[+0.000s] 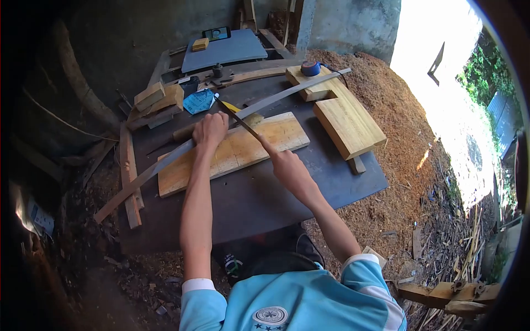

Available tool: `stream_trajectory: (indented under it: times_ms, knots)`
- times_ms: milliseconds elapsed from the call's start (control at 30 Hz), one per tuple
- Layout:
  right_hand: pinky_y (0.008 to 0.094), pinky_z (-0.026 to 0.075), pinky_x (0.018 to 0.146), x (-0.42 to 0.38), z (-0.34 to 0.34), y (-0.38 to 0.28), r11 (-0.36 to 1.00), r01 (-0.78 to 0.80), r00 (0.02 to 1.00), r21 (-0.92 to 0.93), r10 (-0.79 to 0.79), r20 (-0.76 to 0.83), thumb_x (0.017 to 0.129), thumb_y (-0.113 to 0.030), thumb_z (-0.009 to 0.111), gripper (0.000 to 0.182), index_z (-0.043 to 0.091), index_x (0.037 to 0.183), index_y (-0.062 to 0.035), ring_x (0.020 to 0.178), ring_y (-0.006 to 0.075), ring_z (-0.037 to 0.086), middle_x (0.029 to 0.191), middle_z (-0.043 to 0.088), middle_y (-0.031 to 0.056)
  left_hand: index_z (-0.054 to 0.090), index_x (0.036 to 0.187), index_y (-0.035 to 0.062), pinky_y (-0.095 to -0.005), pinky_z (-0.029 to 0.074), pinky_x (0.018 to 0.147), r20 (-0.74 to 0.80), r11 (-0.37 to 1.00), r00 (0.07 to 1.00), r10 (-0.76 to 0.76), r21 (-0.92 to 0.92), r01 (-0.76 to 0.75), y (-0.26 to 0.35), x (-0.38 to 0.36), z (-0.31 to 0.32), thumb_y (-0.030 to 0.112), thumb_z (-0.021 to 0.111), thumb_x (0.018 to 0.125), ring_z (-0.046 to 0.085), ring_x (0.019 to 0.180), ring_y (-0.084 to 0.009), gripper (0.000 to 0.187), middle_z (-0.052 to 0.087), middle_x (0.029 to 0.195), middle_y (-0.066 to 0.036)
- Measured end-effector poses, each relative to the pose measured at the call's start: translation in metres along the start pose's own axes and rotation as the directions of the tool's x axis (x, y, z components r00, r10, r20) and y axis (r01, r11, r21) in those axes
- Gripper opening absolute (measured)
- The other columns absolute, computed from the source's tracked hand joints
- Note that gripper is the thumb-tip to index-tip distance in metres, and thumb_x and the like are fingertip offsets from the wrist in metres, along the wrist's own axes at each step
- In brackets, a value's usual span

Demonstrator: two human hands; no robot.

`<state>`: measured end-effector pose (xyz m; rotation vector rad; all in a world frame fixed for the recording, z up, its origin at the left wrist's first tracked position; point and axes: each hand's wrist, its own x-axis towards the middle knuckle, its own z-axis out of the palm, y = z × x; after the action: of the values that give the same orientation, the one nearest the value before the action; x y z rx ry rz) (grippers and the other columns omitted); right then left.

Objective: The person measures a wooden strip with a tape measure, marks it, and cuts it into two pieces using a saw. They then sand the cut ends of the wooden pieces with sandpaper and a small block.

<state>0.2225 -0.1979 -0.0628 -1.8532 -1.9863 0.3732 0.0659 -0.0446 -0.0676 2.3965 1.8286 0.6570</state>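
Note:
A long flat metal strip (276, 101) lies diagonally across the table, passing over a wooden board (276, 132). My left hand (211, 131) is closed on the strip near the board's far edge. In my right hand (290, 170) is a slim dark file (243, 122), its forefinger stretched along it. The file crosses the strip at an angle, its far tip pointing away from me, just right of my left hand. Beyond the left hand lies a tool with a wooden handle (182, 133), partly hidden. A yellow object (231, 106) lies beside the file.
A notched wooden block (353, 121) sits on the dark table (259, 198) at right, with a blue tape measure (310, 68) on it. Stacked wood offcuts (160, 102) and a blue packet (199, 101) are at left. Behind, a grey board (232, 51) carries a phone (216, 33). Sawdust (381, 99) is heaped at right.

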Motion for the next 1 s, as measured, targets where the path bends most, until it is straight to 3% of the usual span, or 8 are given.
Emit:
stream_trajectory:
  times_ms: [67,167,333,467,667,767,1000]
  knots:
    - [0.0496,0.044,0.059,-0.009,0.009,0.003,0.997,-0.026,0.998,0.078,0.022,0.057,0.075,0.006,0.042,0.077,0.015,0.142,-0.0189,0.065,0.0419,0.058,0.064,0.057,0.024,0.066,0.07,-0.0017,-0.0464,0.05,0.07,-0.014,1.0,1.0,0.016,0.017,-0.016,-0.002,0.007,-0.008,0.026,0.035,0.088,0.062,0.074,-0.0411,0.045,0.062,0.078,-0.025]
    - [0.0499,0.043,0.063,-0.023,0.024,-0.01,0.99,-0.002,1.0,0.141,-0.001,0.018,0.075,0.006,0.042,0.076,0.014,0.142,-0.0152,0.068,0.0427,0.057,0.069,0.057,0.0252,0.066,0.074,-0.0017,-0.0462,0.05,0.075,0.039,1.0,0.999,0.0,0.005,0.0,-0.001,0.001,-0.01,0.027,0.034,0.089,0.061,0.078,-0.0407,0.045,0.062,0.08,-0.025]
    - [0.0488,0.044,0.065,-0.045,0.014,-0.023,0.973,-0.109,0.994,0.202,0.106,0.023,0.073,0.006,0.044,0.077,0.014,0.142,-0.0109,0.072,0.0425,0.058,0.077,0.057,0.0267,0.066,0.078,-0.0016,-0.0464,0.049,0.077,0.16,1.0,0.987,0.013,-0.03,-0.008,-0.003,-0.006,-0.017,0.028,0.033,0.089,0.061,0.082,-0.0408,0.046,0.062,0.083,-0.023]
    - [0.0486,0.045,0.066,-0.059,0.011,-0.02,0.994,-0.054,0.997,0.092,0.049,0.06,0.072,0.007,0.044,0.078,0.014,0.142,-0.0104,0.072,0.0423,0.058,0.079,0.057,0.0255,0.066,0.077,-0.002,-0.047,0.049,0.076,0.169,0.998,0.985,0.022,-0.058,-0.012,-0.003,-0.013,-0.015,0.029,0.033,0.09,0.061,0.081,-0.041,0.047,0.063,0.083,-0.022]
    - [0.0484,0.046,0.062,-0.01,0.019,-0.027,0.988,-0.074,0.997,0.136,0.075,-0.007,0.069,0.008,0.045,0.08,0.016,0.142,-0.009,0.065,0.0415,0.058,0.07,0.057,0.0249,0.065,0.072,-0.0018,-0.0472,0.05,0.071,0.081,0.994,0.991,0.105,0.033,-0.108,-0.001,-0.016,-0.009,0.028,0.033,0.091,0.061,0.076,-0.0407,0.048,0.062,0.081,-0.023]
    - [0.0477,0.046,0.059,0.022,0.02,-0.027,0.995,0.06,0.995,0.08,-0.054,-0.08,0.07,0.008,0.045,0.077,0.02,0.141,-0.0071,0.061,0.0403,0.058,0.065,0.057,0.024,0.066,0.072,-0.0015,-0.0469,0.05,0.072,0.066,0.992,0.992,0.107,0.062,-0.111,-0.002,-0.011,-0.007,0.028,0.033,0.091,0.061,0.076,-0.0403,0.048,0.062,0.08,-0.024]
    - [0.0459,0.05,0.062,0.06,0.02,-0.032,0.996,0.066,0.996,0.062,-0.062,-0.066,0.075,0.003,0.047,0.065,0.024,0.136,0.002,0.07,0.0384,0.062,0.075,0.061,0.0246,0.066,0.073,-0.0007,-0.0471,0.049,0.073,0.061,0.994,0.994,0.092,0.061,-0.096,0.0,-0.013,-0.01,0.03,0.033,0.091,0.062,0.077,-0.04,0.049,0.062,0.08,-0.024]
